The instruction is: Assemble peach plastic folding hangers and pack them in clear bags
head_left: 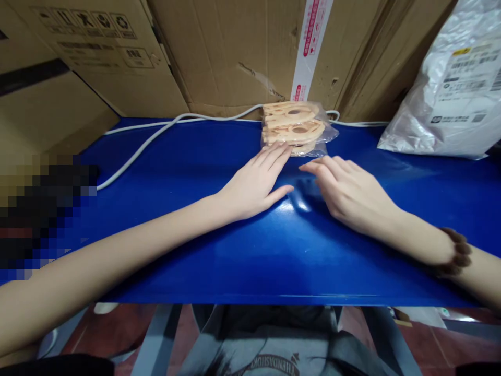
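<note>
A clear plastic bag of flat, pale wooden pieces with oval holes (297,128) lies near the back of the blue table (250,261). My left hand (260,180) reaches its front edge, fingers stretched out and thumb apart. The fingertips overlap the bag's lower left part; whether they press on it I cannot tell. To the right of it, my right hand (346,190) hovers or rests just in front of the bag, fingers bent with the index finger pointing left. I see nothing in it, though its palm side is hidden. A brown fluffy band circles the right wrist.
Large cardboard boxes (235,52) stand along the back and left. A white cable (148,141) runs behind the bag and curves toward the left side. At the right back leans a white plastic parcel (450,94) with labels. A pixelated dark area covers the left edge.
</note>
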`<act>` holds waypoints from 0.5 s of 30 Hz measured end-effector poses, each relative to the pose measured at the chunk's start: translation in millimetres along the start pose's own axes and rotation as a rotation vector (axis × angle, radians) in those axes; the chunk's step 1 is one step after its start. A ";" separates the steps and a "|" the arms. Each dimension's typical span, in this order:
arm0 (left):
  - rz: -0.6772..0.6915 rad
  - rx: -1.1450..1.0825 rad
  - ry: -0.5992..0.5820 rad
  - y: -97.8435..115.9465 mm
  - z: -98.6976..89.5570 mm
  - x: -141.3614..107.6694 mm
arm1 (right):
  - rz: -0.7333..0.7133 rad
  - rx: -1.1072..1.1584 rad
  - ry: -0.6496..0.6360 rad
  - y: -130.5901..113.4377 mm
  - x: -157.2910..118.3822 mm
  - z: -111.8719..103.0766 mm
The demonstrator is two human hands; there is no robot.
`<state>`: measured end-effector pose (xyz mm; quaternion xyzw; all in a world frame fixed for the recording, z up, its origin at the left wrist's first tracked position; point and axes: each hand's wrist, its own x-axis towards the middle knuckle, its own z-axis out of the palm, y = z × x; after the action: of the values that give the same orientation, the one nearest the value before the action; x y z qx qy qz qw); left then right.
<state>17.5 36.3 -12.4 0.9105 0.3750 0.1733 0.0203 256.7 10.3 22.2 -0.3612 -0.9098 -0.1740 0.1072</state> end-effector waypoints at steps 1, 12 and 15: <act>-0.020 -0.028 -0.047 2.3 -0.5 -5.8 | -0.009 0.039 -0.004 -1.4 -4.4 5.1; -0.029 -0.013 -0.308 11.9 -8.6 -9.0 | -0.019 0.319 -0.186 15.9 -11.7 25.9; -0.028 0.007 -0.302 11.9 -8.7 -9.3 | -0.021 0.308 -0.192 14.0 -11.2 25.0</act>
<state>16.6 20.5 -5.0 0.9209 0.3810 0.0329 0.0756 272.7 22.7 -0.9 -0.3461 -0.9354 0.0017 0.0722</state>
